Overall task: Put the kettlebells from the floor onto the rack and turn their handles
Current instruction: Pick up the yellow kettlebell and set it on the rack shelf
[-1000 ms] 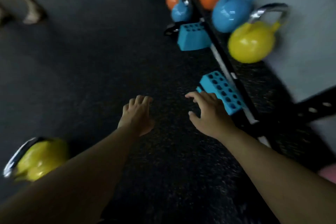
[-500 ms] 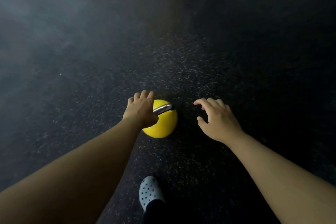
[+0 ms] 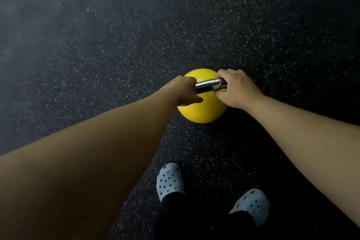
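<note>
A yellow kettlebell (image 3: 202, 110) with a shiny steel handle (image 3: 207, 84) sits on the dark speckled floor in the middle of the view. My left hand (image 3: 183, 89) is wrapped around the left end of the handle. My right hand (image 3: 236, 88) grips the right end of the same handle. Both arms reach down to it from the lower corners. The rack is out of sight.
My two feet in pale blue perforated clogs (image 3: 169, 180) (image 3: 253, 203) stand just below the kettlebell. Dark rubber flooring (image 3: 116, 35) spreads all around.
The view swung from the rack down to the floor. My left hand took the handle first, then my right hand closed on it too. My second foot has come into view.
</note>
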Tool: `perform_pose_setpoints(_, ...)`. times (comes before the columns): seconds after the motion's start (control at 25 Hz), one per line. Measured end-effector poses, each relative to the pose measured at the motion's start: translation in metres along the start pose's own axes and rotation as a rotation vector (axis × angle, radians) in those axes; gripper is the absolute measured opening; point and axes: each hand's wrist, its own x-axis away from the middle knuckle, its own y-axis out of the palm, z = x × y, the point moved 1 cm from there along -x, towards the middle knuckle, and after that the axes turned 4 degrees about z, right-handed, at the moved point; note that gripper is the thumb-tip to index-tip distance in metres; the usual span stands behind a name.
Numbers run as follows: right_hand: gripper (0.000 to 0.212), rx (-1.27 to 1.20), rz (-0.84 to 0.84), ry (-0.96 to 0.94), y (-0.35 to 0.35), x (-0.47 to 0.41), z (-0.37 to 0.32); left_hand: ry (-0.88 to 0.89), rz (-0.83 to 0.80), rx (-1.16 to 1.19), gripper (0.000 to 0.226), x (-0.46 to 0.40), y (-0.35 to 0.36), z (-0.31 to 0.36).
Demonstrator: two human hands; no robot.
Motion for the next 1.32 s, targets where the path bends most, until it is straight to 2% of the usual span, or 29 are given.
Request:
perform_pose_setpoints(0.08,0.015,-0.068,-0.026,-0.020,-0.001,-0.009,0.006,-0.032,0.006,-0.021,0.027,-0.009,0.005,0.007)
perform_pose_setpoints(0.12,0.016,-0.055,-0.092,-0.043,-0.005,-0.011,0.006,-0.026,0.003,-0.065,0.027,-0.008,0.006,0.012)
perform_pose_setpoints(0.2,0.030,0.049,-0.251,-0.098,-0.012,-0.002,0.006,0.022,-0.040,-0.162,0.025,0.001,0.010,0.025)
perform_pose_setpoints(0.32,0.032,-0.054,-0.322,0.029,-0.019,0.052,0.026,0.146,-0.145,-0.264,0.019,0.014,0.012,0.068)
perform_pose_setpoints(0.48,0.027,-0.292,-0.123,0.397,-0.050,0.146,0.062,0.392,-0.260,-0.397,0.018,0.019,0.001,0.166)
perform_pose_setpoints(0.72,0.026,-0.358,0.181,0.759,-0.119,0.337,0.138,0.772,-0.430,-0.498,0.018,0.073,0.039,0.371)
perform_pose_setpoints(0.96,0.031,-0.352,0.556,1.084,-0.189,0.543,0.191,1.235,-0.432,-0.690,0.021,0.160,0.082,0.604)
perform_pose_setpoints(1.12,0.039,-0.285,0.783,1.224,-0.237,0.678,0.210,1.522,-0.384,-0.727,0.015,0.248,0.112,0.746)
perform_pose_setpoints(1.32,0.032,-0.127,0.971,1.398,-0.272,0.803,0.220,1.820,-0.324,-0.717,0.016,0.336,0.146,0.863)
